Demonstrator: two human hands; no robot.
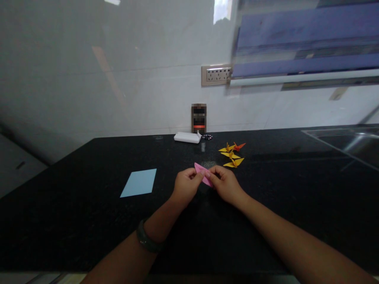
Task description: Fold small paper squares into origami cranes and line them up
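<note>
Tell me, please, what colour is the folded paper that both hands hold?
The folded paper is pink; it shows best in the head view.

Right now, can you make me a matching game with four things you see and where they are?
1. Pink paper
2. Blue sheet
3. Bangle
4. Folded birds

A. Around the left wrist
B. On the counter, beyond the right hand
C. Held by both hands
D. Flat, left of the left hand

Pairs: 1-C, 2-D, 3-A, 4-B
</note>
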